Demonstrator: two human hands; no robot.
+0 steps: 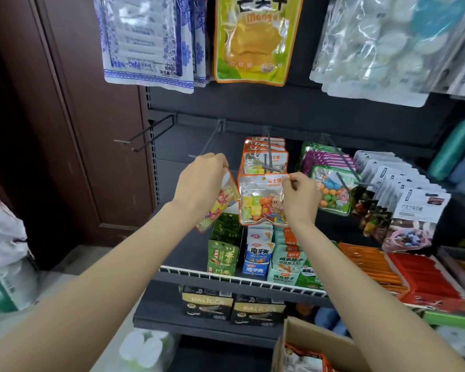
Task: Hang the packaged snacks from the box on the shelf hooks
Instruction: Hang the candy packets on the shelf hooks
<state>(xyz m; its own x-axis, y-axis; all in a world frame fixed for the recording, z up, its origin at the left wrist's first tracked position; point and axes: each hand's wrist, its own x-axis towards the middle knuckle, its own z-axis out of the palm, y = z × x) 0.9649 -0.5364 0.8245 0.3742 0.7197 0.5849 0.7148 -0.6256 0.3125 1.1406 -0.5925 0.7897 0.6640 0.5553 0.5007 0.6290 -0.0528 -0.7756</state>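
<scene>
Dark shelving (253,103) beside a brown door (65,130); my left hand (199,181) and right hand (301,197) each pinch a candy pack (261,202).

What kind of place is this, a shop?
Most likely a small shop's snack aisle. Packaged goods hang on shelf hooks, like the mango packet; boxed snacks line a wire-edged shelf, and a cardboard box of stock sits below.

We have a single head-worn, wide-angle view, looking forward and down at close range onto a shelf unit (226,275) filling centre and right of the frame. Both forearms enter from the bottom edge. A door (73,124) occupies the left.
</scene>
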